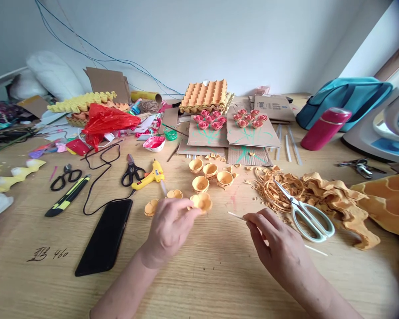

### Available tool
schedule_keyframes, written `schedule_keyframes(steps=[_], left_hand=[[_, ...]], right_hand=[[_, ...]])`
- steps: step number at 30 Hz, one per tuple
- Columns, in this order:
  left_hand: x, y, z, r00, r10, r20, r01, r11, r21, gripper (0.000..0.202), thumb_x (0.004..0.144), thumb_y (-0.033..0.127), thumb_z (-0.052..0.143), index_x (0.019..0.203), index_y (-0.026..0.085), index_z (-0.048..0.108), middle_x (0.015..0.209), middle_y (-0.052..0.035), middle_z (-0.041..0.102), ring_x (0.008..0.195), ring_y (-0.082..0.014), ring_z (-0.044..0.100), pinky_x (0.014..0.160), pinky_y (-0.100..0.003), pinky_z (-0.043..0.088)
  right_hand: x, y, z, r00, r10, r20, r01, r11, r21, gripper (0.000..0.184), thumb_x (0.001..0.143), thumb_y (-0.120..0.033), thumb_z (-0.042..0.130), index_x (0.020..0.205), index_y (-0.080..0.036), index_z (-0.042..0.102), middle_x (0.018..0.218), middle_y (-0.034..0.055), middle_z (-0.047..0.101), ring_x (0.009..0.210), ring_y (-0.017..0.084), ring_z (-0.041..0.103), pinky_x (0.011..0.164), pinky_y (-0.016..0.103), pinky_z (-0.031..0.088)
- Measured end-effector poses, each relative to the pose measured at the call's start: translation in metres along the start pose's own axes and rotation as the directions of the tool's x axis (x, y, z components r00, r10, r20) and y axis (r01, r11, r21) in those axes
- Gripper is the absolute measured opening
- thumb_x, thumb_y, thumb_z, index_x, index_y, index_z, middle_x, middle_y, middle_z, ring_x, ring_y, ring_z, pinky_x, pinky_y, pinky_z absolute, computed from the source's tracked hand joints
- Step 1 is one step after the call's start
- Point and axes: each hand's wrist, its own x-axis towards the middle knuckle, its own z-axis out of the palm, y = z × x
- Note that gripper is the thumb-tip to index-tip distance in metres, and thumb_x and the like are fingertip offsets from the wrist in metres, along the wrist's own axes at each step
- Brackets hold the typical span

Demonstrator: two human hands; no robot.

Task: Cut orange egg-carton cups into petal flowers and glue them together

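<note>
My left hand (171, 228) pinches an orange egg-carton flower cup (202, 202) just above the wooden table (199, 274). My right hand (279, 248) is closed on a thin white stick (236, 216) whose tip points left toward the cup. Several more orange cups (210, 173) sit just beyond my hands. A yellow glue gun (150, 176) lies to the left of them, with its nozzle toward my left hand. White-handled scissors (306, 212) rest on a heap of orange carton scraps (322, 195) right of my right hand.
A black phone (105, 235), black scissors (131, 172), a utility knife (68, 196) and small scissors (65, 175) lie on the left. Cardboard sheets with red flowers (231, 126), an egg tray (204, 95), a red bag (103, 122), a pink bottle (325, 128) and a teal bag (346, 99) stand behind.
</note>
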Motion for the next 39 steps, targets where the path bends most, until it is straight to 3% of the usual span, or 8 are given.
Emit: schedule_keyframes(steps=[5, 10, 13, 18, 21, 25, 30, 39], left_hand=[[0.000, 0.027, 0.009, 0.978, 0.175, 0.112, -0.139, 0.952, -0.274, 0.018, 0.096, 0.011, 0.052, 0.106, 0.019, 0.065, 0.095, -0.0049, 0.073, 0.079, -0.0144, 0.068, 0.072, -0.027, 0.054], [0.001, 0.033, 0.011, 0.944, 0.042, 0.327, 0.134, 0.858, -0.496, 0.020, 0.099, 0.018, 0.046, 0.112, 0.019, 0.062, 0.099, -0.0070, 0.075, 0.082, -0.0151, 0.072, 0.075, -0.024, 0.059], [-0.001, 0.031, 0.012, 0.915, 0.012, 0.403, 0.219, 0.824, -0.522, 0.025, 0.099, 0.021, 0.047, 0.120, 0.021, 0.060, 0.106, -0.0066, 0.075, 0.087, -0.0167, 0.073, 0.080, -0.026, 0.060], [-0.010, 0.030, 0.017, 0.915, 0.093, 0.391, 0.116, 0.871, -0.478, 0.030, 0.099, 0.017, 0.048, 0.128, 0.022, 0.056, 0.123, -0.0081, 0.070, 0.103, -0.0183, 0.070, 0.093, -0.030, 0.057], [-0.009, 0.033, 0.018, 0.909, 0.080, 0.410, 0.141, 0.864, -0.483, 0.036, 0.099, 0.018, 0.049, 0.135, 0.021, 0.051, 0.120, -0.0074, 0.071, 0.101, -0.0168, 0.071, 0.090, -0.028, 0.058], [-0.005, 0.034, 0.016, 0.907, 0.096, 0.410, 0.123, 0.871, -0.476, 0.031, 0.099, 0.019, 0.051, 0.129, 0.021, 0.055, 0.118, -0.0065, 0.072, 0.096, -0.0171, 0.071, 0.084, -0.029, 0.059], [-0.006, 0.032, 0.017, 0.888, 0.230, 0.398, -0.035, 0.897, -0.440, 0.024, 0.098, 0.011, 0.045, 0.106, 0.019, 0.066, 0.132, -0.0104, 0.063, 0.107, -0.0189, 0.068, 0.090, -0.030, 0.058], [-0.010, 0.029, 0.019, 0.859, 0.239, 0.452, 0.008, 0.878, -0.479, 0.034, 0.096, 0.003, 0.038, 0.109, 0.019, 0.065, 0.139, -0.0112, 0.058, 0.118, -0.0187, 0.064, 0.098, -0.028, 0.056]], right_hand=[[0.002, -0.004, -0.004, 0.987, 0.093, 0.131, -0.118, 0.974, 0.196, 0.019, 0.101, -0.021, 0.045, 0.095, -0.020, 0.063, 0.082, 0.0015, 0.063, 0.062, 0.012, 0.056, 0.058, 0.024, 0.042], [0.006, -0.005, -0.008, 0.974, 0.127, 0.190, -0.186, 0.923, 0.337, 0.019, 0.098, -0.018, 0.048, 0.095, -0.022, 0.066, 0.081, 0.0014, 0.061, 0.062, 0.012, 0.055, 0.056, 0.023, 0.043], [0.007, -0.006, -0.009, 0.974, 0.136, 0.182, -0.194, 0.914, 0.356, 0.017, 0.096, -0.014, 0.049, 0.095, -0.021, 0.064, 0.081, 0.0010, 0.060, 0.062, 0.012, 0.055, 0.056, 0.023, 0.044], [0.006, -0.003, -0.009, 0.965, 0.162, 0.206, -0.219, 0.931, 0.293, 0.014, 0.093, -0.017, 0.055, 0.080, -0.020, 0.061, 0.084, 0.0015, 0.059, 0.065, 0.013, 0.057, 0.060, 0.025, 0.047], [0.005, -0.001, -0.007, 0.958, 0.160, 0.238, -0.222, 0.938, 0.266, 0.010, 0.094, -0.019, 0.057, 0.095, -0.022, 0.066, 0.086, 0.0011, 0.059, 0.063, 0.012, 0.057, 0.060, 0.025, 0.046], [0.003, 0.000, -0.003, 0.953, 0.090, 0.289, -0.171, 0.949, 0.266, 0.030, 0.093, -0.010, 0.054, 0.112, -0.028, 0.069, 0.088, -0.0002, 0.060, 0.066, 0.011, 0.059, 0.062, 0.024, 0.044], [0.004, 0.000, -0.001, 0.947, 0.101, 0.304, -0.187, 0.944, 0.271, 0.032, 0.092, -0.007, 0.052, 0.107, -0.027, 0.071, 0.087, -0.0001, 0.060, 0.066, 0.010, 0.060, 0.062, 0.023, 0.044], [0.005, 0.002, -0.002, 0.945, 0.136, 0.298, -0.218, 0.940, 0.262, 0.020, 0.091, -0.010, 0.054, 0.090, -0.021, 0.071, 0.084, 0.0010, 0.060, 0.062, 0.011, 0.057, 0.058, 0.024, 0.043]])
